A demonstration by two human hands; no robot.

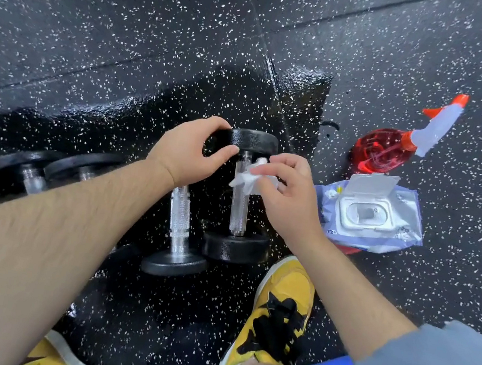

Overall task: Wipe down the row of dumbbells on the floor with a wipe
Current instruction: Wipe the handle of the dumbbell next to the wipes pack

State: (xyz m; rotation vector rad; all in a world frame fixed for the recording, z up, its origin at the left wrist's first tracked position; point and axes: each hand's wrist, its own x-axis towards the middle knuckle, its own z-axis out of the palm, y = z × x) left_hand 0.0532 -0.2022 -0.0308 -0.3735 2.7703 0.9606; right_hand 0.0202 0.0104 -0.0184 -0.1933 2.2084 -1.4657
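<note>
Several black dumbbells with knurled chrome handles lie in a row on the speckled rubber floor. The rightmost dumbbell (241,201) lies with its far head under my left hand (189,150), which curls its fingers and thumb round that black head. My right hand (286,194) pinches a crumpled white wipe (248,178) against the top of this dumbbell's handle. A second dumbbell (178,229) lies just to its left, partly under my left wrist. Two more dumbbells (33,168) sit further left, half hidden by my forearm.
An open pack of wipes (370,215) with its lid flipped up lies right of my right hand. Behind it lies a red spray bottle (397,144) with a white and orange trigger. The floor around the dumbbells is wet. My yellow shoe (279,311) stands close below the dumbbells.
</note>
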